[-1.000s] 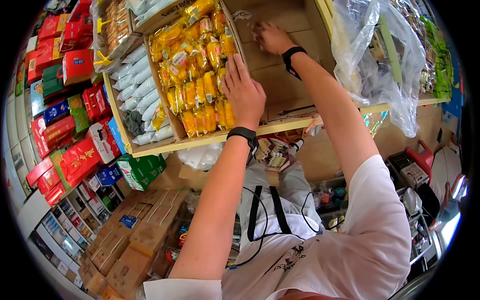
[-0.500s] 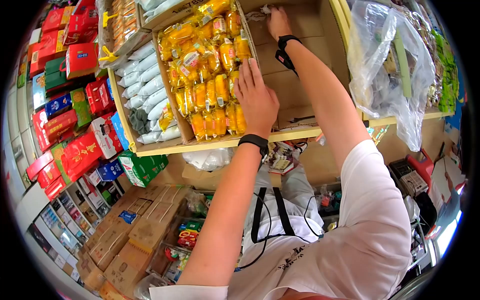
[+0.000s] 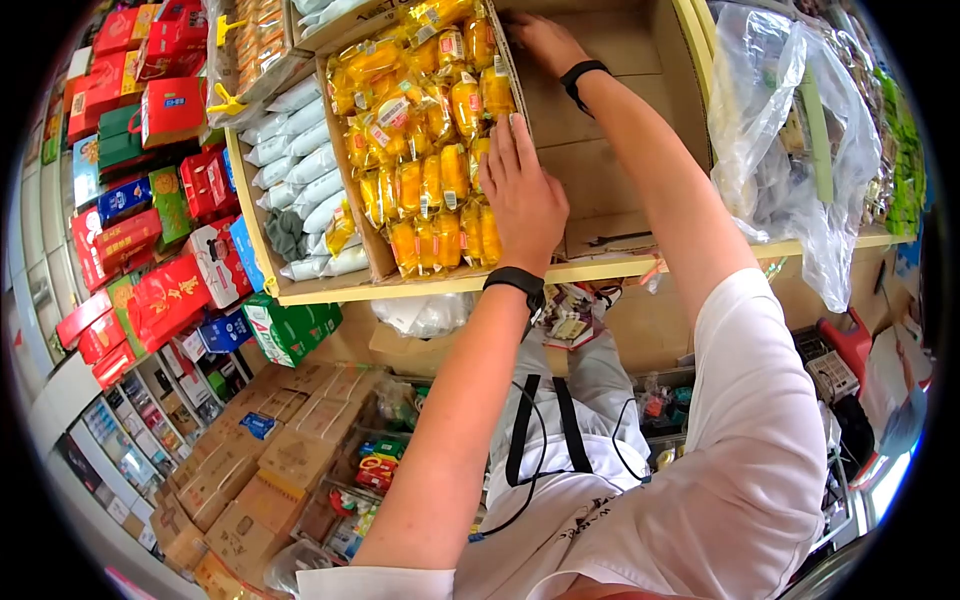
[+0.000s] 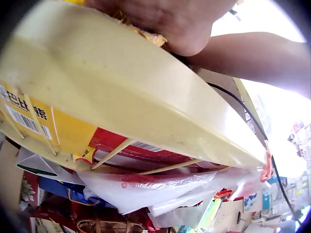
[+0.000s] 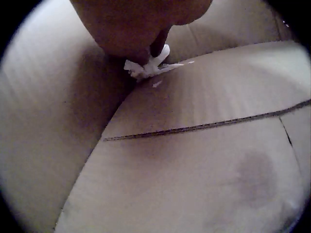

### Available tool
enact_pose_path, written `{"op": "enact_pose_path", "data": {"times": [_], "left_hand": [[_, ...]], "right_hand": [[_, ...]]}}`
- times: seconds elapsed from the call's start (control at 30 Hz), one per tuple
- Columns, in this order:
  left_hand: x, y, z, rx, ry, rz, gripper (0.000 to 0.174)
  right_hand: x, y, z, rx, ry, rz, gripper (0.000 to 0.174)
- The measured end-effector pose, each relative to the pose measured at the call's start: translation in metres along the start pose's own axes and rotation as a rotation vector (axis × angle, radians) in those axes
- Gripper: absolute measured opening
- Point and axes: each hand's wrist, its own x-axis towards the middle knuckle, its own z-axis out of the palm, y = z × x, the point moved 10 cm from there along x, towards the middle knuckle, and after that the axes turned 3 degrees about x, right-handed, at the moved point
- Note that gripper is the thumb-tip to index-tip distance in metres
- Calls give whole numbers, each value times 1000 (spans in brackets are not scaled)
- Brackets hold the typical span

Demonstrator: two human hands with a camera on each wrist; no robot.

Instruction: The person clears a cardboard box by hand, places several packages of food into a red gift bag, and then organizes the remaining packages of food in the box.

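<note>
My left hand (image 3: pixel 525 205) lies with fingers extended along the cardboard wall beside the yellow-wrapped packages (image 3: pixel 408 185); its fingertips touch the wall's top edge. In the left wrist view only the lower part of that hand (image 4: pixel 170 22) shows, above the cream shelf edge (image 4: pixel 112 92). My right hand (image 3: pixel 545 45) reaches into the far left corner of an open cardboard box (image 3: pixel 610 150). The right wrist view shows this hand (image 5: pixel 141 24) pinching a crumpled white tissue (image 5: pixel 146 69) against the seam where the box's wall and floor meet. Its fingertips are partly hidden.
Grey-white packets (image 3: pixel 300 160) fill a compartment at the left. Clear plastic bags (image 3: pixel 800 150) hang over the shelf at the right. Red gift boxes (image 3: pixel 175 300) stand at the far left, and brown cartons (image 3: pixel 270 460) are stacked below.
My right hand has moved from the box's middle to its far end, then left into the corner. The white tissue seen there earlier is now hidden from the head view. My left hand stays by the wall.
</note>
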Motion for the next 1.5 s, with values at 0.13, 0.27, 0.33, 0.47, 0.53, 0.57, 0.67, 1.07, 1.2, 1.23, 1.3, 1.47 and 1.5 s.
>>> {"op": "enact_pose_path", "data": {"times": [0.13,0.27,0.33,0.47,0.53,0.57,0.67,1.07,1.2,1.23,1.3,1.47,1.5], "left_hand": [[1,-2,1,11,-9,-17,80],[-1,-2,1,0,-2,-8,81],[0,0,2,-3,10,0,81],[-2,-2,3,11,-7,-1,81],[0,-2,2,17,-8,-5,81],[0,-1,2,10,-4,-1,81],[0,-1,3,9,3,8,81],[-2,0,0,6,48,25,78],[-2,0,1,5,58,16,77],[-1,1,0,-3,63,20,77],[-1,0,0,16,36,9,76],[-2,1,2,5,21,5,78],[-1,0,0,-3,19,4,79]], "right_hand": [[4,11,30,-122,-119,31,42],[-5,2,27,-193,-129,38,43],[1,5,27,-203,-66,4,41],[-2,0,35,-248,-68,-51,30],[0,1,40,-365,-68,-45,32],[1,2,42,-361,-69,-45,32],[2,-2,39,-339,-45,-130,33],[-10,-1,-11,-77,195,-127,27],[-33,7,-80,28,444,102,24],[-35,5,-79,86,424,69,24],[-36,-9,-76,115,363,-35,26],[-16,-11,-14,-30,110,-29,25],[-16,-4,-6,-135,95,51,24]]}}
